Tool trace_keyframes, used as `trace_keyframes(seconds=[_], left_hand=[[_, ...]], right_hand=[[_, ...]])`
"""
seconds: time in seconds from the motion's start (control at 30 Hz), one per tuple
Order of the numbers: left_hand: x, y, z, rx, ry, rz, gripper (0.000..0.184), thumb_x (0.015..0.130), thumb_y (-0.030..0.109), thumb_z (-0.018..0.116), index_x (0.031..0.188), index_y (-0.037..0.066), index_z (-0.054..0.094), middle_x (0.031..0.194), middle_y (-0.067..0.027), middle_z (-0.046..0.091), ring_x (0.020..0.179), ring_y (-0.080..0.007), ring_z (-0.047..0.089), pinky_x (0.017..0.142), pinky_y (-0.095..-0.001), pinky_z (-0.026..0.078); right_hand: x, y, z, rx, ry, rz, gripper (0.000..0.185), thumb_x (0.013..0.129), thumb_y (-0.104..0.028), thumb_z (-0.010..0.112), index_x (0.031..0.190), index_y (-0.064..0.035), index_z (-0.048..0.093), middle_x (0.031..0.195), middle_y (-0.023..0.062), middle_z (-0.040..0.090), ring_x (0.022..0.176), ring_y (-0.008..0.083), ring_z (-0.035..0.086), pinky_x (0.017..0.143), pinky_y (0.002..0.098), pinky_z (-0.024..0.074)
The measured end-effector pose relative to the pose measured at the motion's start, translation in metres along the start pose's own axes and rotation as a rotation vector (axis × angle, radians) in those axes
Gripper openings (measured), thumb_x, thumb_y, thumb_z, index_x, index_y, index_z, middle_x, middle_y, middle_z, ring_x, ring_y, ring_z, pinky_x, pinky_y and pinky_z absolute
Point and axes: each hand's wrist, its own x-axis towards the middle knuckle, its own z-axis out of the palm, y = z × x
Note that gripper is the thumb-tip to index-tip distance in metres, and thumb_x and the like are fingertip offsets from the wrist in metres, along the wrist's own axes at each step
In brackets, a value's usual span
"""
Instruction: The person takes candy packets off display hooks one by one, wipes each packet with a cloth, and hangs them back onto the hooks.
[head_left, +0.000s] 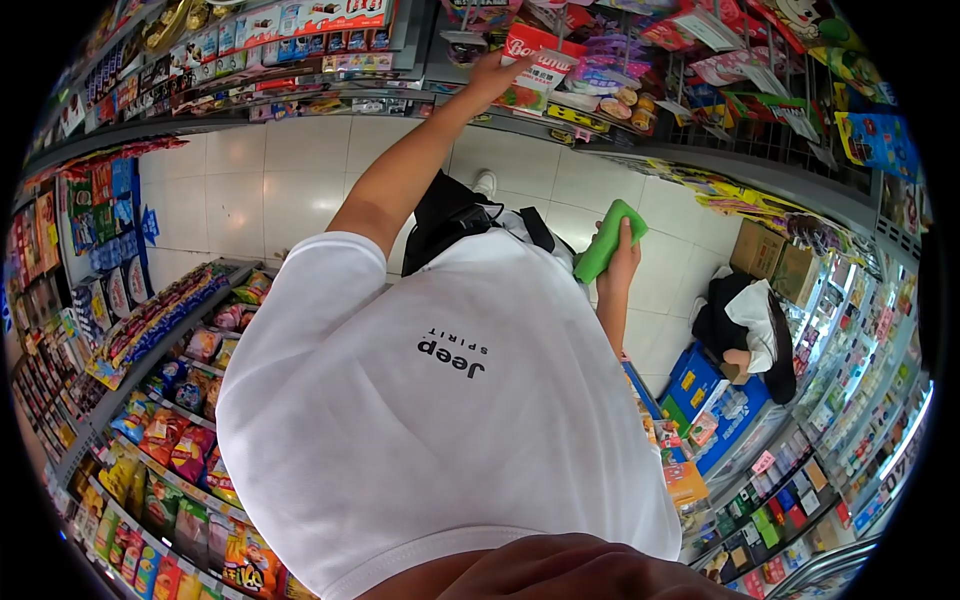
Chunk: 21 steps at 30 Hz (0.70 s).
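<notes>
My left hand (497, 76) reaches up to the hanging sweets and grips the left edge of a red and white candy bag (540, 66). Pink and purple packets hang close beside that bag. Down by my right side, my right hand (620, 258) is closed around a green folded cloth (608, 240). The thumb lies across the front of the cloth, and most of the other fingers are hidden behind it.
Shelves of chocolate boxes (300, 20) stand at the upper left. Snack bags (190, 450) fill a rack behind me on the left. On the right another person (750, 325) crouches beside cardboard boxes (758, 250) and a blue crate (735, 410). Pale floor tiles (300, 190) run between the shelves.
</notes>
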Motion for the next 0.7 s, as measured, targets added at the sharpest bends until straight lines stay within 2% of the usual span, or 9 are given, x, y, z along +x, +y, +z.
trace_keyframes(seconds=[0.17,0.27,0.47,0.67,0.7], left_hand=[[0.020,-0.007,0.004,0.065,0.069,-0.020,0.047,0.092,0.045,0.075,0.112,0.003,0.073,0.105,-0.0071,0.075,0.096,-0.0115,0.069,0.085,-0.0294,0.052],[0.025,-0.012,0.007,0.058,0.142,0.033,0.056,0.086,0.055,0.078,0.104,0.002,0.075,0.099,-0.0076,0.076,0.090,-0.0119,0.069,0.081,-0.0301,0.053],[0.033,-0.011,0.012,0.141,0.270,-0.019,0.066,0.078,0.063,0.081,0.096,-0.001,0.076,0.092,-0.0093,0.077,0.084,-0.0153,0.072,0.074,-0.0329,0.055],[0.018,0.025,0.024,0.297,0.356,-0.120,0.074,0.074,0.075,0.074,0.088,0.002,0.078,0.083,-0.0147,0.077,0.082,-0.0257,0.076,0.073,-0.0377,0.056],[0.017,0.027,0.026,0.320,0.372,-0.111,0.076,0.073,0.077,0.074,0.088,0.002,0.078,0.081,-0.0147,0.076,0.078,-0.0263,0.076,0.069,-0.0375,0.057]], right_hand=[[0.001,-0.002,0.006,-0.036,-0.014,-0.007,0.039,0.102,-0.033,0.062,0.123,-0.0007,0.059,0.097,0.0141,0.069,0.084,0.0213,0.069,0.068,0.0321,0.0552],[-0.003,-0.005,0.011,-0.057,-0.007,-0.007,0.040,0.102,-0.034,0.062,0.124,-0.0005,0.058,0.098,0.0148,0.069,0.084,0.0211,0.068,0.068,0.0324,0.0547],[-0.002,0.002,0.005,-0.079,0.014,0.024,0.040,0.102,-0.035,0.062,0.123,-0.0011,0.059,0.098,0.0167,0.071,0.076,0.0198,0.066,0.065,0.0315,0.0538],[-0.001,0.013,-0.002,-0.099,0.028,0.041,0.039,0.102,-0.034,0.063,0.123,-0.0022,0.059,0.097,0.0177,0.072,0.073,0.0196,0.065,0.064,0.0315,0.0536],[-0.001,0.014,-0.003,-0.097,0.027,0.044,0.039,0.102,-0.034,0.063,0.123,-0.0023,0.060,0.097,0.0178,0.072,0.072,0.0196,0.065,0.064,0.0315,0.0536]])
